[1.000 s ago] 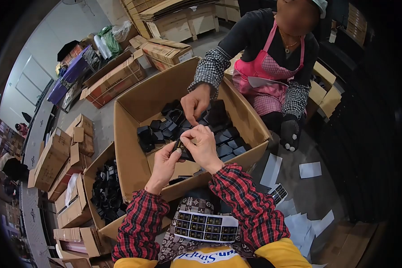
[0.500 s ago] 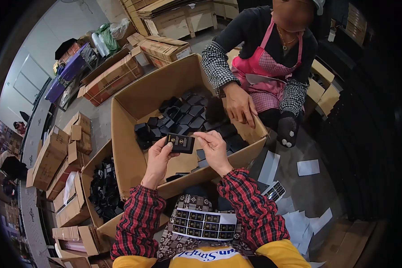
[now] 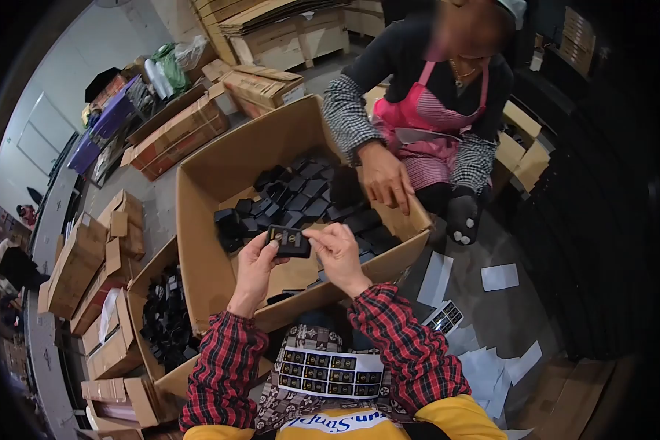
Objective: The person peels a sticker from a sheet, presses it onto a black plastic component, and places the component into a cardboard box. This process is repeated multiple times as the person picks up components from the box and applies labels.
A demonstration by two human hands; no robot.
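My left hand [image 3: 252, 268] grips a small black case [image 3: 292, 251] by its left end, thumb on the front. Yellow-and-white print shows on the face of the case, above the large open carton. My right hand [image 3: 339, 255] is closed in a pinch at the case's right end; what lies between its fingertips is hidden. Across my lap rests a white sheet of black labels [image 3: 330, 372], with bare white backing at its upper right. Many similar black cases [image 3: 301, 192] lie piled in the carton [image 3: 213, 282].
Opposite me sits a co-worker in a pink apron [image 3: 429, 103], one hand [image 3: 387, 176] on the carton's rim. A smaller carton of black parts [image 3: 170, 315] stands at left. Loose papers [image 3: 484, 370] and another label sheet [image 3: 444, 317] lie on the floor at right.
The case has tilted slightly, and my right fingers have come lower and closer against its right end. The whole view has shifted a little.
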